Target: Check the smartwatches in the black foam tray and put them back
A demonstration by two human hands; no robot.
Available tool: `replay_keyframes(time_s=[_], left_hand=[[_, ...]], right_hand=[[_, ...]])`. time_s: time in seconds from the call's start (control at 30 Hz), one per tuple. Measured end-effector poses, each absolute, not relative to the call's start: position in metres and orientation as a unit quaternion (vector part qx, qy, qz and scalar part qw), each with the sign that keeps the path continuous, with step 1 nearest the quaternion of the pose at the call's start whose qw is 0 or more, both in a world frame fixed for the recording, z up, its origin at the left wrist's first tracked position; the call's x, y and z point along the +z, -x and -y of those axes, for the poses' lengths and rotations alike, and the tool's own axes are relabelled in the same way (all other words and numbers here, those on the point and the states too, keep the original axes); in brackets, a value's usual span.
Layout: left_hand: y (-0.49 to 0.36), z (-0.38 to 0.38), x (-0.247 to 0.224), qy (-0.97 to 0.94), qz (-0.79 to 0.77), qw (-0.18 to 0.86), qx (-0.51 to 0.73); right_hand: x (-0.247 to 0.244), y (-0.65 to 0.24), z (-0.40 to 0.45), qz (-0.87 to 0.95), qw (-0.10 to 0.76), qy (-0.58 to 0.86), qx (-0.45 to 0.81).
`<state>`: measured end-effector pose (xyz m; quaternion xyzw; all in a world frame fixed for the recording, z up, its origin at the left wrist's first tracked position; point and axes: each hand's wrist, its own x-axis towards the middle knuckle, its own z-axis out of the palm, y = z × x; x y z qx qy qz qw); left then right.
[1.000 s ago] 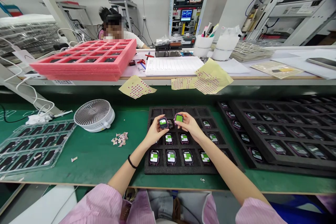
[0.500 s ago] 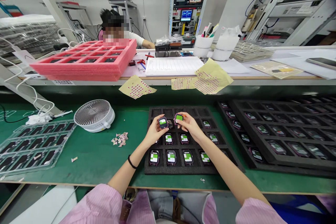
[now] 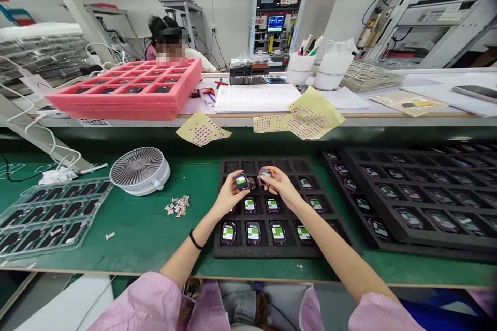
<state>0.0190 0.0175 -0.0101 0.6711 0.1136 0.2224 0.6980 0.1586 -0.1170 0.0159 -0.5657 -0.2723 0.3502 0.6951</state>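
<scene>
Two small squarish watches with purple rims and lit screens are held side by side, apart, near the centre of the frame. The left watch (image 3: 241, 181) is pinched between the thumb and fingers of the left hand (image 3: 228, 196), its long axis close to upright. The right watch (image 3: 264, 176) is pinched by the right hand (image 3: 284, 187), whose thumb and fingers hide part of its screen, so its exact tilt is hard to judge. Each hand is nearest its own watch, both above a black foam tray (image 3: 267, 253) of similar watches. The right forearm crosses the tray's right side, masking some pockets. A round white fan (image 3: 135, 171) and loose pale tabs (image 3: 177, 206) lie left of centre; stacked black foam trays (image 3: 446, 244) sit at right.
</scene>
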Motion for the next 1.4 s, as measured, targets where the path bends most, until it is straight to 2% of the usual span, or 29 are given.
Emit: replay_keyframes(time_s=[0.27, 0.33, 0.57, 0.73, 0.87, 1.0, 1.17, 1.4], left_hand=[[-0.018, -0.016, -0.008, -0.71, -0.112, 0.656, 0.23], [-0.015, -0.014, -0.003, -0.758, -0.106, 0.596, 0.242], [-0.009, -0.017, 0.008, -0.917, -0.01, 0.278, 0.286], [-0.008, -0.02, 0.002, -0.951, -0.01, 0.171, 0.259], [-0.005, -0.018, 0.006, -0.938, -0.011, 0.186, 0.291], [-0.004, -0.015, 0.009, -0.913, 0.005, 0.243, 0.329], [-0.005, -0.011, 0.01, -0.889, 0.036, 0.303, 0.342], [-0.005, -0.006, 0.009, -0.876, 0.049, 0.345, 0.333]], right_hand=[[0.017, -0.158, 0.118, 0.278, 0.684, 0.576, 0.351], [0.015, -0.156, 0.117, 0.294, 0.667, 0.591, 0.345], [0.011, -0.14, 0.115, 0.404, 0.564, 0.656, 0.296], [0.011, -0.127, 0.118, 0.478, 0.484, 0.695, 0.233], [0.011, -0.128, 0.115, 0.452, 0.532, 0.668, 0.257], [0.018, -0.134, 0.115, 0.397, 0.605, 0.585, 0.367], [0.03, -0.134, 0.122, 0.358, 0.591, 0.502, 0.52], [0.03, -0.136, 0.124, 0.352, 0.602, 0.466, 0.544]])
